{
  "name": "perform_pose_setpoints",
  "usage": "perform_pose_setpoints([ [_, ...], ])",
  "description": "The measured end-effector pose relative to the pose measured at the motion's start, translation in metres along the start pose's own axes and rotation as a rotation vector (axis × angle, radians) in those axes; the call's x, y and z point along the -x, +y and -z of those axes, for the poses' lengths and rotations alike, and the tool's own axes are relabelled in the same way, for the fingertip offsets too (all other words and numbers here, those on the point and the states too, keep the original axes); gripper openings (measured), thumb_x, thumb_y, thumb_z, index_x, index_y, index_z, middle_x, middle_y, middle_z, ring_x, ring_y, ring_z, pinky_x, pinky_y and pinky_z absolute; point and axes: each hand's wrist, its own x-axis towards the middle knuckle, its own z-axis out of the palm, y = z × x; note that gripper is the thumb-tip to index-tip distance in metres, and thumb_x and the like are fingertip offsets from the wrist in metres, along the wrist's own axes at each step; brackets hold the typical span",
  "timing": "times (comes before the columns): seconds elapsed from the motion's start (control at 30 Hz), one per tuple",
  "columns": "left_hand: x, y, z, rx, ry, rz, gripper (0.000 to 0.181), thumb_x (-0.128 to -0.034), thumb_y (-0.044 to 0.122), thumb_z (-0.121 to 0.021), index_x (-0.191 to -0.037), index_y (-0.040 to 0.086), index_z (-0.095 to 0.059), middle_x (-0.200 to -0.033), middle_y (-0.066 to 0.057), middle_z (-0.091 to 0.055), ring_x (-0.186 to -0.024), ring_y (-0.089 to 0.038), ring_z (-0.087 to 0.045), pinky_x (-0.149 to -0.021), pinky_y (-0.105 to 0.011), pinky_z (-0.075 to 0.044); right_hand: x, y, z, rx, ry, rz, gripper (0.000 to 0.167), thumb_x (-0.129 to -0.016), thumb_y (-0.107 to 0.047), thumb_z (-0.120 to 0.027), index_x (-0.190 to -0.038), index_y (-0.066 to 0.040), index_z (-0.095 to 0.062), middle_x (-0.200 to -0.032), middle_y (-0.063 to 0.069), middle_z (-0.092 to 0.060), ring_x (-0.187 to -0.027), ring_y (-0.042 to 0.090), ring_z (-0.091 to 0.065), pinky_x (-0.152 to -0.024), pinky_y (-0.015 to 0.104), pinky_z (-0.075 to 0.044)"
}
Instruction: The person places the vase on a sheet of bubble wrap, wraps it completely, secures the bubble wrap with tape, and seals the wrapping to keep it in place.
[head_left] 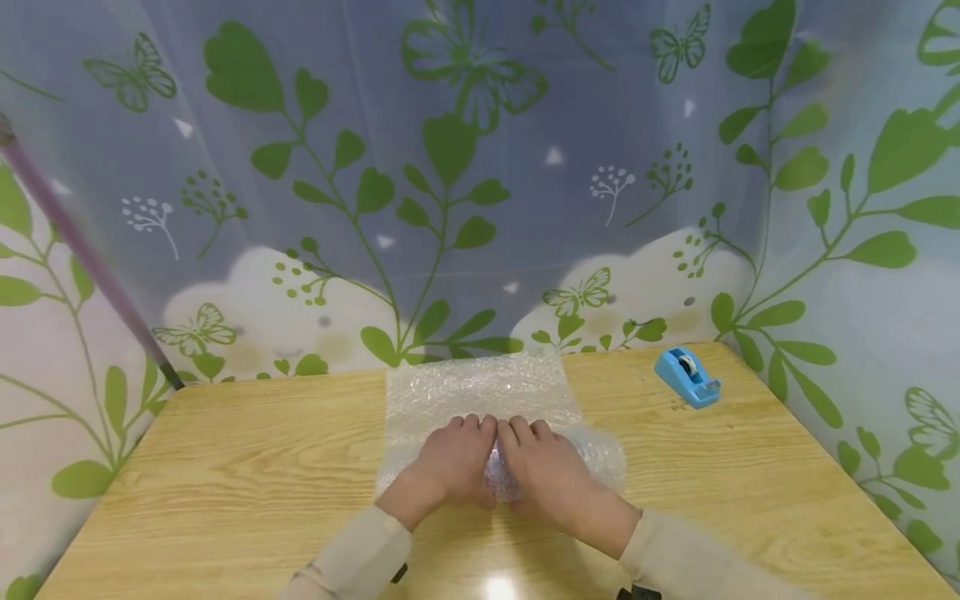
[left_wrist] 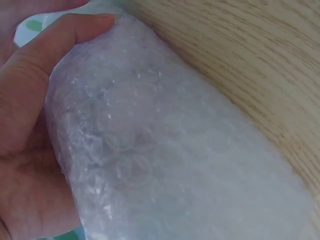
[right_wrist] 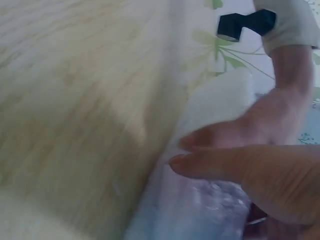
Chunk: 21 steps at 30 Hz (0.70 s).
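Okay, counting first: two hands, one sheet of bubble wrap, one blue tape dispenser, one wooden table [head_left: 262,467], two pale sleeves [head_left: 690,550] and one purplish pole [head_left: 82,242] on the left side. There's also a dark bit of gear by each cuff. Behind it all hangs a printed backdrop [head_left: 525,233] with leaves and butterflies, too many to bother counting.

Now the grip. The left hand [head_left: 457,462] and right hand [head_left: 546,467] sit side by side, really close together, both curled over one bubble-wrap roll [head_left: 606,458] with the fingers over its far side. In the left wrist view the thumb lies across the plastic and the palm is up against it, so that's a proper hold. The right thumb presses on the wrap too.

So the roll is right under both hands, its right end poking out past the right one. A purplish patch shows in the gap between them, but I can't tell what's inside. The flat bubble wrap [head_left: 480,387] spreads out beyond the fingers toward the backdrop. The tape dispenser [head_left: 686,377] sits well apart, over near the table's far right corner.
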Motion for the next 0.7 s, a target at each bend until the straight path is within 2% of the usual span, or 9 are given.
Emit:
perform_pose_setpoints([
  [0.1, -0.001, -0.004, 0.002, 0.057, -0.038, 0.002, 0.082, -0.0577, 0.043, -0.084, -0.121, 0.004, -0.05, -0.098, -0.007, -0.056, -0.088, -0.024, -0.056, -0.068, -0.035, -0.052, -0.002, -0.005, -0.008, 0.064, 0.024, -0.034, 0.092, -0.061, -0.041, -0.086, -0.13, 0.002, -0.042, -0.115, 0.015, -0.049, -0.099, 0.032, -0.053, -0.077, 0.04, -0.052],
  [0.33, -0.004, -0.012, 0.004, 0.185, -0.102, -0.001, 0.08, -0.0599, 0.04, -0.084, -0.123, 0.004, -0.05, -0.096, -0.004, -0.056, -0.083, -0.019, -0.056, -0.066, -0.033, -0.05, -0.008, -0.007, -0.018, 0.15, -0.02, -0.067, 0.093, -0.064, -0.044, -0.082, -0.134, -0.002, -0.038, -0.119, 0.015, -0.046, -0.103, 0.032, -0.05, -0.083, 0.043, -0.049],
  [0.47, -0.006, -0.014, 0.004, 0.21, -0.122, 0.003, 0.079, -0.0596, 0.04, -0.084, -0.122, 0.005, -0.05, -0.093, -0.001, -0.055, -0.08, -0.017, -0.054, -0.064, -0.031, -0.049, -0.009, -0.005, -0.02, 0.182, 0.009, -0.057, 0.092, -0.064, -0.047, -0.082, -0.133, -0.002, -0.04, -0.114, 0.014, -0.047, -0.098, 0.031, -0.052, -0.077, 0.04, -0.051],
  [0.7, -0.008, -0.019, 0.004, 0.234, -0.142, 0.022, 0.08, -0.0609, 0.042, -0.083, -0.122, 0.004, -0.049, -0.093, 0.0, -0.055, -0.08, -0.015, -0.055, -0.064, -0.031, -0.049, -0.017, -0.003, -0.021, 0.169, 0.046, -0.029, 0.09, -0.063, -0.051, -0.081, -0.129, -0.003, -0.043, -0.107, 0.013, -0.05, -0.087, 0.03, -0.056, -0.069, 0.04, -0.051],
])
